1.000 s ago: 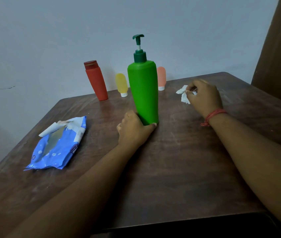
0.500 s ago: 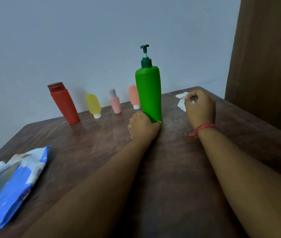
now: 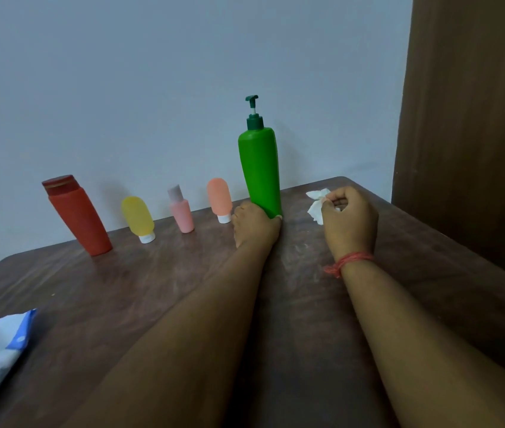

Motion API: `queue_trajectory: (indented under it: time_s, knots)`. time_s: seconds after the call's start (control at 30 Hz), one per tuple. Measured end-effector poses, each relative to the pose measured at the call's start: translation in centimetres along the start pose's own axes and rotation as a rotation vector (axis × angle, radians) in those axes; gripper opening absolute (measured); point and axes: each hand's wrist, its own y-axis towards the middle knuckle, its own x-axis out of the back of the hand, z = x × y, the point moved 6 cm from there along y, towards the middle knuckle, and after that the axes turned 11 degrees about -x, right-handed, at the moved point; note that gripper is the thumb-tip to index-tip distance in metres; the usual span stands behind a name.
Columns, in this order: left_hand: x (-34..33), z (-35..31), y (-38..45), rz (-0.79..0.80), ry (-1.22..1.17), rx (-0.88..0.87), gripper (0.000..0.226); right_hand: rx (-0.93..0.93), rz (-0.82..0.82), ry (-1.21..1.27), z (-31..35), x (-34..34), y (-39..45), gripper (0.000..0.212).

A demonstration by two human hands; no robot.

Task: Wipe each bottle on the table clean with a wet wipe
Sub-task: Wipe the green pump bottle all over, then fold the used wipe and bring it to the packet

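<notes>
Desk point(image 3: 127, 291), dark wood, carrying all items. Green pump bottle point(image 3: 260, 171), upright, its base gripped by the left hand point(image 3: 254, 225), fingers curled round it. Red bottle point(image 3: 78, 216), far left of the row. Right hand point(image 3: 348, 219), fingers point(image 3: 333, 197) pinching a crumpled white wet wipe point(image 3: 316, 203), just beside the green pump bottle.

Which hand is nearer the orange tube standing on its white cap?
Left. The left hand grips the base of the green pump bottle, just right of the orange tube. The right hand, pinching a wipe, is beyond the green bottle.
</notes>
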Motion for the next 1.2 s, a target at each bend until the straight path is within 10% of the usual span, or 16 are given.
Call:
queue_trajectory:
  time_s: [1.0, 1.2]
  knots:
    - [-0.8, 0.6, 3.1, 0.026, -0.005, 0.042, 0.081, 0.051, 0.075, -0.045, 0.3, -1.6, -0.4, 0.015]
    - [1.7, 1.5, -0.8, 0.185, -0.359, 0.031, 0.039, 0.080, 0.120, -0.081, 1.0, -1.7, -1.1, 0.011]
